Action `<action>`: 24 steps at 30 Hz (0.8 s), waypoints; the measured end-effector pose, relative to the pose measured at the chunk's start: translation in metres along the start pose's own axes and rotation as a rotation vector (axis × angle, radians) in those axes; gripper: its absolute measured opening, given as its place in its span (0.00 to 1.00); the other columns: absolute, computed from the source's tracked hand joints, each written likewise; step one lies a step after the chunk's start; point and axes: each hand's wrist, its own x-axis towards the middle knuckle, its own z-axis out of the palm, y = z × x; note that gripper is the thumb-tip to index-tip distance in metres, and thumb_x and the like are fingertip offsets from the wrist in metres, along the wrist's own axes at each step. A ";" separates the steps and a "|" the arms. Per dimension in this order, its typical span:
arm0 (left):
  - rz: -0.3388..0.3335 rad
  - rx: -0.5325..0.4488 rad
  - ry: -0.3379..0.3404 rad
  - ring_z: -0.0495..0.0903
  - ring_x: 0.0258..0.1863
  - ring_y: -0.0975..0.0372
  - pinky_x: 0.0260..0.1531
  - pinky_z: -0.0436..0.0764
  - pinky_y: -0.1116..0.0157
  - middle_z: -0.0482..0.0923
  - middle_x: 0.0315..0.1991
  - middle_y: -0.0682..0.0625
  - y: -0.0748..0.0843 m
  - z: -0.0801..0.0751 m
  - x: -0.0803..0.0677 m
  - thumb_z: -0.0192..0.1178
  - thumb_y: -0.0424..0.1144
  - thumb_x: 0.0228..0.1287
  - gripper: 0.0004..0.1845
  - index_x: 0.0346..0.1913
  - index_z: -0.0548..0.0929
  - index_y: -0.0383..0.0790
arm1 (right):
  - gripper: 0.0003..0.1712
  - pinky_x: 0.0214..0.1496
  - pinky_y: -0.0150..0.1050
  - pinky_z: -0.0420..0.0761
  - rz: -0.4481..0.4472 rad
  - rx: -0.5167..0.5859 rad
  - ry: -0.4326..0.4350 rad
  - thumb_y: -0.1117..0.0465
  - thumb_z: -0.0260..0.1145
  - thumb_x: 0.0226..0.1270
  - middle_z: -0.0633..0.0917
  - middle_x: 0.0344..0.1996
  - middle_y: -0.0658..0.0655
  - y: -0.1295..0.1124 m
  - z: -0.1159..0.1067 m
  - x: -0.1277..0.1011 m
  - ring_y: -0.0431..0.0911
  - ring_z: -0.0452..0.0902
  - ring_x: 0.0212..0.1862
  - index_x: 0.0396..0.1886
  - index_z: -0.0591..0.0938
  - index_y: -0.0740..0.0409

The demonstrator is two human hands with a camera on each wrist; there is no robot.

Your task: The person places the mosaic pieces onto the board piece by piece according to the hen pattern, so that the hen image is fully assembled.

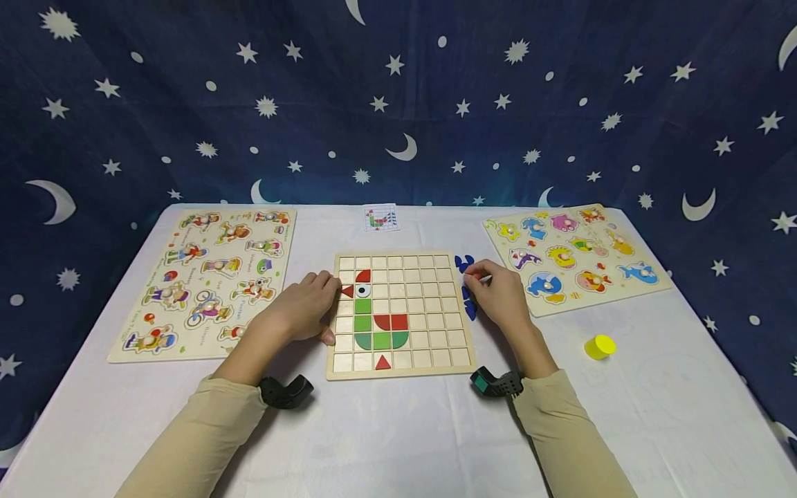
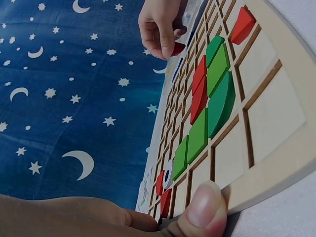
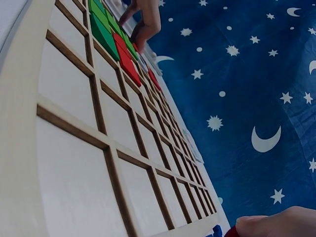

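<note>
- Lying flat between the two hands, a wooden grid board (image 1: 400, 315) was seen, its near edge running from one wrist toward the other.
- The left hand (image 1: 305, 308) was rested on the board's left edge, fingers curled over the rim and thumb (image 2: 205, 207) pressed against the near corner; no loose piece was seen in it.
- The right hand (image 1: 498, 294) was held just off the board's right edge, and a small red piece (image 2: 177, 48) was pinched in its fingertips.
- Blue pieces (image 1: 463, 263) were scattered just beside the right hand, making it the nearer hand to them.
- Within the grid, green pieces (image 1: 372, 330), red pieces (image 1: 391, 321) and a red triangle (image 1: 382, 362) were set in cells nearer the left hand; the cells nearer the right hand were bare.
- A yellow cup (image 1: 600, 346) was seen well to the right of the right hand.
</note>
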 end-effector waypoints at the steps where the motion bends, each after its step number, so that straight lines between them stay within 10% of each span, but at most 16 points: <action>1: 0.000 0.000 0.000 0.70 0.54 0.49 0.49 0.75 0.51 0.69 0.56 0.40 0.000 0.000 0.000 0.73 0.58 0.35 0.50 0.60 0.67 0.33 | 0.07 0.35 0.36 0.72 0.002 0.002 -0.001 0.58 0.65 0.63 0.84 0.30 0.55 0.000 0.000 0.000 0.47 0.75 0.30 0.37 0.84 0.56; 24: 0.003 0.004 0.000 0.70 0.52 0.49 0.49 0.75 0.51 0.69 0.55 0.40 0.000 0.000 0.000 0.73 0.57 0.35 0.48 0.58 0.67 0.33 | 0.16 0.40 0.41 0.76 -0.064 -0.013 -0.047 0.63 0.59 0.69 0.82 0.41 0.60 0.000 0.001 0.000 0.50 0.76 0.37 0.55 0.81 0.57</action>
